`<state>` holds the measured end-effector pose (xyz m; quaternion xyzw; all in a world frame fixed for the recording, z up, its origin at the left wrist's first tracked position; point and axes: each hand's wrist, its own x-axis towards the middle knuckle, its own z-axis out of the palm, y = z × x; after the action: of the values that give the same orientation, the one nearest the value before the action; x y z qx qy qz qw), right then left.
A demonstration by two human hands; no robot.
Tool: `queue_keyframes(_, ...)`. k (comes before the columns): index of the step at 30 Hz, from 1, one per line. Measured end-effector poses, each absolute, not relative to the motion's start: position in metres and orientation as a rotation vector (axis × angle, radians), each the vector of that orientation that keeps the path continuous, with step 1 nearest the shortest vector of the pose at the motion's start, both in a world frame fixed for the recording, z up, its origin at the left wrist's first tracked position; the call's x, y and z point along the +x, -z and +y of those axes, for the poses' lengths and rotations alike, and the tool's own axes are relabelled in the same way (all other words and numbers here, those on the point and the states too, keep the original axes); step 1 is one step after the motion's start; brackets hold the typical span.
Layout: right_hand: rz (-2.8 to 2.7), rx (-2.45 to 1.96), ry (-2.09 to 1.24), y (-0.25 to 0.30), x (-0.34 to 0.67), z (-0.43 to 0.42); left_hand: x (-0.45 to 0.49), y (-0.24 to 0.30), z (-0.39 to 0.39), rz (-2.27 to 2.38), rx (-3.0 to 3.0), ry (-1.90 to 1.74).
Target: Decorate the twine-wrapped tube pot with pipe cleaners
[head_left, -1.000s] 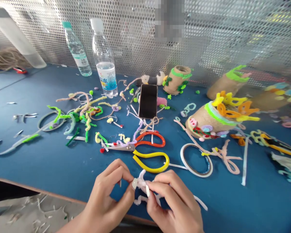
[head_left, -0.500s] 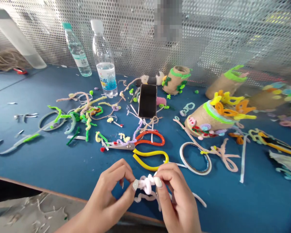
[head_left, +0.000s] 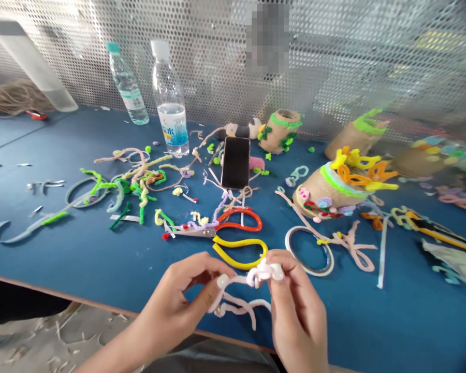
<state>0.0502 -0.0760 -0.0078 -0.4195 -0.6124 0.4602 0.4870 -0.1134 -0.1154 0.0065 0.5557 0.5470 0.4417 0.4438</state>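
Note:
A pale pink pipe cleaner (head_left: 238, 280) stretches between my two hands near the table's front edge. My left hand (head_left: 194, 295) pinches its straighter end between thumb and forefinger. Around the curled, knotted part, the thumb and fingers of my right hand (head_left: 293, 295) are closed. Below them, more pale pink pipe cleaner (head_left: 252, 313) hangs or lies in loose curves; whether it is the same piece I cannot tell. Just beyond my hands are scissors (head_left: 241, 256) with one red and one yellow handle. To their right lies a roll of white tape (head_left: 289, 254).
Pipe-cleaner scraps (head_left: 140, 181) litter the left middle. A phone (head_left: 236, 163) lies at the centre, with two water bottles (head_left: 173, 127) (head_left: 130, 93) behind. A twine-wrapped jar (head_left: 314, 189) with pipe-cleaner flowers stands at right. Perforated metal mesh (head_left: 217, 62) backs the blue table (head_left: 101, 269).
My hands have moved apart, drawing out a length of the pipe cleaner between them. The curled part has gone right and up with my right hand. The view has shifted slightly.

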Motion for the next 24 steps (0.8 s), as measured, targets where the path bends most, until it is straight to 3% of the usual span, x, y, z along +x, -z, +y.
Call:
queue_keyframes(6, -1.111, -1.097, -1.290, 0.019, 0.050, -0.073, -0.141, -0.021, -0.111, 1.688, 1.734, -1.138)
queue_keyframes(10, -1.368, -1.154, -1.311, 0.010, 0.048, -0.074, -0.146, -0.024, -0.105, 1.917, 2.073, -1.065)
queue_keyframes(13, -1.531, -1.114, -1.336, 0.003, 0.045, -0.074, -0.130, -0.014, -0.103, 1.806, 2.188, -1.089)
queue_keyframes(20, -1.726, -0.962, -1.339, 0.003, 0.050, -0.071, -0.106, 0.004, -0.103, 1.482, 2.039, -1.370)
queue_keyframes(24, -2.202, -0.790, -1.166, 0.004, 0.067, -0.071, -0.129, -0.005, -0.107, 1.688, 1.883, -1.331)
